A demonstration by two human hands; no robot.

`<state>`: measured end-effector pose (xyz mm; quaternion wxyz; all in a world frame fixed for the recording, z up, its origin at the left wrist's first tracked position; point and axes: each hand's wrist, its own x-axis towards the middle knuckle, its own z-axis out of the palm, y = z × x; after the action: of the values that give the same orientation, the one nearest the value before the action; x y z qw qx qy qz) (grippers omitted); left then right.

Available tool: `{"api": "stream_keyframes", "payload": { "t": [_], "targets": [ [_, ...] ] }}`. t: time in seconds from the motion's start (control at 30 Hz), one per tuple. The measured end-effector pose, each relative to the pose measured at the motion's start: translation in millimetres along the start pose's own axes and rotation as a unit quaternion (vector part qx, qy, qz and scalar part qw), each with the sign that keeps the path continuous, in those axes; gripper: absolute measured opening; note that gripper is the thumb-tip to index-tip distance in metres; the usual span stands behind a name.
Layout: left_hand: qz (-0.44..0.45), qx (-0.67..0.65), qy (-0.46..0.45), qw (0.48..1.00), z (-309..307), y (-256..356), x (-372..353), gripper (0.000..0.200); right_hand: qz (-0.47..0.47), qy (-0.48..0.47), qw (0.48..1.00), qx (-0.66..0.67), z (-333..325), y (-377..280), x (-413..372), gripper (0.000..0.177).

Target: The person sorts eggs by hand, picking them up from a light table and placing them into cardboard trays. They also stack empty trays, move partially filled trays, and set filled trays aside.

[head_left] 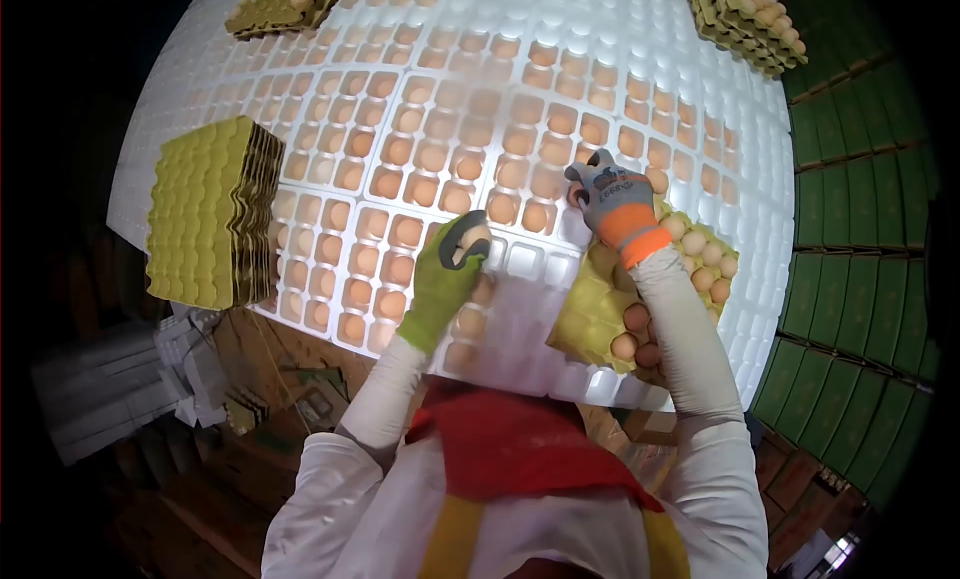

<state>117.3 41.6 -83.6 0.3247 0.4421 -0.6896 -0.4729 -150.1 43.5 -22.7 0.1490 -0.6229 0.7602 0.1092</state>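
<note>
My left hand (437,284), in a green glove with dark grey fingertips, is closed around a pale egg (471,243) above the white moulded trays. Bare pockets of a white tray (523,262) lie just right of it. My right hand (612,192), in a grey glove with an orange cuff, has its fingers curled over the tray pockets farther right; what they hold, if anything, is hidden. Beneath my right forearm rests a yellow-green egg carton (592,324), with brown eggs (624,347) at its near end and paler eggs (694,243) on its far right side.
White trays with rows of brown eggs (398,151) cover much of the table. A tall stack of yellow-green cartons (205,214) stands at left. Cartons with eggs sit at the back left (285,4) and back right (750,19). Green boxes (845,289) line the right side.
</note>
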Motion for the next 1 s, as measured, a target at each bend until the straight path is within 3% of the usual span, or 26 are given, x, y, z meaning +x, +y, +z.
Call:
{"api": "stream_keyframes", "payload": {
  "t": [0.03,0.1,0.13,0.17,0.23,0.33,0.4,0.47,0.5,0.6,0.7,0.73,0.77,0.8,0.83,0.9,0.97,1.0],
  "targets": [
    [-0.088,-0.049,0.012,0.995,-5.3,1.2,-8.4,0.042,-0.016,-0.024,1.000,-0.010,7.1,-4.0,-2.4,0.041],
    [-0.053,0.068,-0.007,0.996,-9.6,0.5,-14.3,0.045,-0.046,-0.067,0.996,-0.030,26.0,-12.1,-3.7,0.046],
    [-0.013,0.126,-0.017,0.992,-6.8,1.3,-14.6,0.046,-0.016,-0.100,0.993,-0.066,33.0,-18.7,1.2,0.047],
    [0.029,0.183,-0.025,0.982,-4.4,1.9,-12.8,0.047,-0.013,-0.084,0.995,-0.060,36.4,-18.0,3.4,0.046],
    [0.032,0.167,-0.036,0.985,-3.9,4.1,-11.3,0.048,-0.009,-0.055,0.997,-0.049,31.1,-25.2,-2.2,0.042],
    [0.032,0.149,-0.035,0.988,0.8,5.8,-7.0,0.048,-0.010,-0.023,0.986,0.164,15.3,-38.1,-31.3,0.038],
    [0.051,0.125,-0.032,0.990,3.5,-1.3,-6.9,0.048,-0.056,0.022,0.995,0.076,42.8,-49.8,-42.9,0.037],
    [0.058,0.214,-0.029,0.975,6.2,3.1,-4.3,0.050,-0.093,0.088,0.992,0.021,90.8,-52.6,-50.5,0.034],
    [0.061,0.260,-0.030,0.963,10.8,7.3,-4.7,0.051,-0.091,0.132,0.984,0.081,89.3,-48.4,-55.1,0.032],
    [0.011,0.068,0.017,0.997,30.7,19.7,-8.6,0.052,-0.086,0.232,0.920,0.303,63.7,-30.2,-76.2,0.024],
    [0.193,0.115,-0.011,0.974,59.1,37.8,-2.8,0.055,-0.014,0.329,0.861,0.387,46.2,0.6,-106.0,0.021],
    [0.186,0.144,-0.068,0.970,67.5,29.4,-3.7,0.049,0.005,0.332,0.866,0.374,42.1,14.0,-120.2,0.020],
    [0.206,0.176,-0.068,0.960,72.9,21.3,-6.8,0.049,0.027,0.336,0.870,0.359,36.9,27.2,-137.2,0.019],
    [0.228,0.204,-0.070,0.950,76.0,15.8,-8.1,0.048,-0.016,0.393,0.901,0.184,23.9,37.7,-158.9,0.017],
    [0.250,0.230,-0.073,0.938,79.0,14.6,-9.1,0.047,0.078,0.365,0.823,0.429,39.3,55.4,-177.3,0.018],
    [0.229,0.186,-0.017,0.955,76.2,23.6,-22.3,0.042,0.137,0.328,0.830,0.429,57.9,86.7,-218.3,0.022],
    [0.171,0.136,-0.013,0.976,77.1,45.4,-35.6,0.043,0.104,0.272,0.891,0.347,63.1,89.2,-245.9,0.029],
    [0.189,0.093,-0.031,0.977,83.2,54.6,-41.7,0.043,0.051,0.279,0.928,0.240,79.8,88.4,-253.6,0.035]
  ]
}}
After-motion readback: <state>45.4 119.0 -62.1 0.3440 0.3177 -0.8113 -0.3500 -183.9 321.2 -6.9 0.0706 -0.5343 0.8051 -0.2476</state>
